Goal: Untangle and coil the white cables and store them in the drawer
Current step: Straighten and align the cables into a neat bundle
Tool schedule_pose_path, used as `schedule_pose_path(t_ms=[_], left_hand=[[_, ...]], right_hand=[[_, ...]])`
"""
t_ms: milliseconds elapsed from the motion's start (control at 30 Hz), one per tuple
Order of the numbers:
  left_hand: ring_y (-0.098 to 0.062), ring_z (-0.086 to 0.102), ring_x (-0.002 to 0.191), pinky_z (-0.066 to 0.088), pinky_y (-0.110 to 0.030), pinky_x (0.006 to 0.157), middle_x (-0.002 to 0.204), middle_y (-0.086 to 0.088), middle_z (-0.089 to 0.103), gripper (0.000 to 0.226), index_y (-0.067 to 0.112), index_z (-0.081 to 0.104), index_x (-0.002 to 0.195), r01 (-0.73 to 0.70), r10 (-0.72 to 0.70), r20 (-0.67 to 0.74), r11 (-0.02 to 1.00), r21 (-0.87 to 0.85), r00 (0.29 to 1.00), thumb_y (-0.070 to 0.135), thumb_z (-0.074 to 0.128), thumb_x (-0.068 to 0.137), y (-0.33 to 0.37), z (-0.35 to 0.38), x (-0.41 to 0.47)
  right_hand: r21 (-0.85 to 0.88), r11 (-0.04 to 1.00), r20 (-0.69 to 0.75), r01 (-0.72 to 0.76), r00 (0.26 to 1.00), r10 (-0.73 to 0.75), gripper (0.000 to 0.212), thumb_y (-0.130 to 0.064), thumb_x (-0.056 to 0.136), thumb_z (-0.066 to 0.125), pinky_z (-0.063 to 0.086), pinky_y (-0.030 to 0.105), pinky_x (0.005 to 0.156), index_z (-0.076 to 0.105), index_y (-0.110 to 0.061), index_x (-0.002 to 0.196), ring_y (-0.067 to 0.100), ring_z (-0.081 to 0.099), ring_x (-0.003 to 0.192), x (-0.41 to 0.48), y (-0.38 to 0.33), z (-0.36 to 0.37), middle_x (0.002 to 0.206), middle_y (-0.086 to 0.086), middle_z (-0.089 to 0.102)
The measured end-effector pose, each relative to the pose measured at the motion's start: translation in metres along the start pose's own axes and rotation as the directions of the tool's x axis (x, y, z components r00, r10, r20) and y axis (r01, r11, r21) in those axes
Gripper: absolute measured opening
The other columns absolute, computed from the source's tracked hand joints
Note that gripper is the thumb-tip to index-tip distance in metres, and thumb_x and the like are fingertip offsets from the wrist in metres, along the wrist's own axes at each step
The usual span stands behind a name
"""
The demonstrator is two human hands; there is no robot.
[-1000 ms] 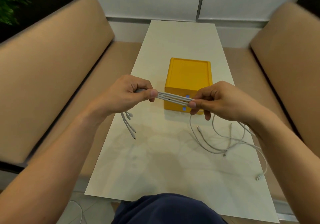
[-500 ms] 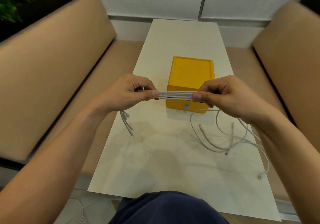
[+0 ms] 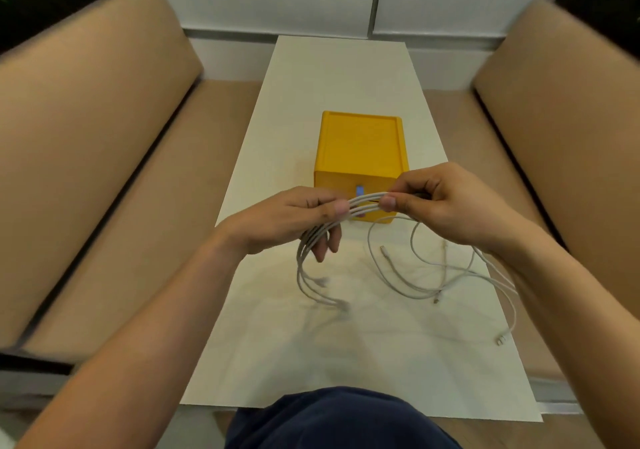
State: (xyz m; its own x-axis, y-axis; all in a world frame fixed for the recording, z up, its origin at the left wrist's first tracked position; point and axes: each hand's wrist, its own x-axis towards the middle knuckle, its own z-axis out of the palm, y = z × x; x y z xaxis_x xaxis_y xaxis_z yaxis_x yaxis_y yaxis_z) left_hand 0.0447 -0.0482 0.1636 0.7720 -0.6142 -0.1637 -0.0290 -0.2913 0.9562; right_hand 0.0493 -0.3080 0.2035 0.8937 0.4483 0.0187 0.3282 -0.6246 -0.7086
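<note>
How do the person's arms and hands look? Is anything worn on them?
Both are bare. The left hand and right hand have no gloves, and no ring shows. The left forearm and right forearm show no sleeve, watch or bracelet. Only a dark navy garment appears below.

The table point(image 3: 339, 81) is white, long and narrow. A yellow box point(image 3: 362, 143) stands on it near the middle, with a small blue tab point(image 3: 359, 191) on its near face. In front of the box and to the right, loose white cables point(image 3: 515, 310) lie on the top in open curves that cross each other. One plug point(image 3: 500, 340) rests close to the right edge.
</note>
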Motion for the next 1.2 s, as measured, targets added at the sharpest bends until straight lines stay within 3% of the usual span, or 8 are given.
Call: schedule_pose_path(t_ms=[200,367,467,600,800,933,1033,1200], left_hand=[[-0.009,0.042,0.056,0.035,-0.021,0.053,0.065,0.007,0.056,0.028,0.007,0.069,0.098,-0.079,0.099,-0.127,0.984,0.159,0.987,0.025,0.051,0.108,0.01,0.001,0.006],[-0.008,0.037,0.056,0.029,-0.018,0.053,0.059,0.008,0.046,0.025,0.014,0.073,0.086,-0.046,0.123,-0.214,0.941,0.335,0.969,0.025,0.06,0.104,0.03,-0.022,-0.01],[-0.01,0.038,0.057,0.028,-0.022,0.053,0.061,0.001,0.046,0.024,0.027,0.075,0.09,0.043,0.061,-0.214,0.894,0.447,0.975,0.043,0.06,0.101,0.029,-0.023,-0.013],[-0.012,0.038,0.058,0.029,-0.024,0.053,0.06,0.002,0.043,0.029,0.03,0.073,0.081,0.113,0.009,-0.242,0.868,0.483,0.97,0.045,0.059,0.101,0.02,-0.027,-0.016],[-0.004,0.043,0.05,0.033,-0.014,0.049,0.06,0.008,0.059,0.027,0.022,0.076,0.086,0.143,-0.029,-0.265,0.895,0.423,0.964,0.036,0.06,0.102,0.017,-0.03,-0.021],[-0.008,0.033,0.054,0.028,-0.017,0.05,0.058,0.008,0.04,0.028,0.025,0.076,0.084,0.163,-0.04,-0.286,0.893,0.419,0.957,0.038,0.06,0.102,0.017,-0.029,-0.026],[-0.012,0.034,0.057,0.026,-0.021,0.051,0.062,-0.003,0.041,0.03,0.026,0.075,0.077,0.145,0.005,-0.335,0.896,0.419,0.942,0.039,0.062,0.1,0.02,-0.027,-0.028],[-0.008,0.036,0.053,0.028,-0.019,0.051,0.054,0.009,0.041,0.026,0.028,0.076,0.078,0.114,0.056,-0.337,0.879,0.463,0.94,0.037,0.064,0.1,0.028,-0.025,-0.03]], right_hand=[[-0.041,0.998,0.015,0.041,0.999,-0.041,0.024,-0.042,0.095,0.067,0.033,0.022,0.048,0.076,-0.025,0.08,0.008,0.043,0.048,0.005,-0.005,-0.001,0.057,-0.005,0.06],[0.03,1.0,0.258,0.007,0.966,-0.015,0.025,-0.039,0.1,0.06,0.054,0.026,0.066,0.076,-0.022,0.088,0.01,0.068,0.065,0.008,-0.009,-0.004,0.075,-0.015,0.074],[-0.016,1.0,0.231,0.021,0.973,-0.017,0.029,-0.038,0.104,0.056,0.049,0.036,0.063,0.074,-0.029,0.085,0.01,0.056,0.059,0.015,-0.007,0.005,0.073,-0.018,0.072],[0.019,1.0,0.252,-0.009,0.968,0.004,0.023,-0.038,0.106,0.054,0.049,0.048,0.064,0.068,-0.029,0.089,0.019,0.051,0.061,0.022,-0.005,0.023,0.08,-0.013,0.078],[0.117,0.993,0.07,0.01,0.997,-0.018,0.017,-0.04,0.094,0.071,0.036,0.031,0.054,0.078,-0.031,0.081,0.007,0.044,0.05,0.028,0.004,0.035,0.056,-0.018,0.061],[0.051,0.996,0.137,0.069,0.988,-0.075,0.018,-0.044,0.101,0.059,0.038,0.021,0.054,0.068,-0.035,0.114,0.006,0.051,0.055,0.025,-0.001,0.036,0.076,-0.014,0.075],[0.014,0.993,0.096,0.114,0.989,-0.115,0.012,-0.044,0.096,0.066,0.037,0.021,0.053,0.068,-0.032,0.097,0.008,0.05,0.056,0.024,-0.004,0.032,0.079,-0.02,0.07],[0.042,0.995,0.112,0.095,0.989,-0.099,0.018,-0.036,0.101,0.063,0.046,0.021,0.055,0.074,-0.027,0.091,0.008,0.061,0.055,0.022,-0.008,0.024,0.079,-0.014,0.074]])
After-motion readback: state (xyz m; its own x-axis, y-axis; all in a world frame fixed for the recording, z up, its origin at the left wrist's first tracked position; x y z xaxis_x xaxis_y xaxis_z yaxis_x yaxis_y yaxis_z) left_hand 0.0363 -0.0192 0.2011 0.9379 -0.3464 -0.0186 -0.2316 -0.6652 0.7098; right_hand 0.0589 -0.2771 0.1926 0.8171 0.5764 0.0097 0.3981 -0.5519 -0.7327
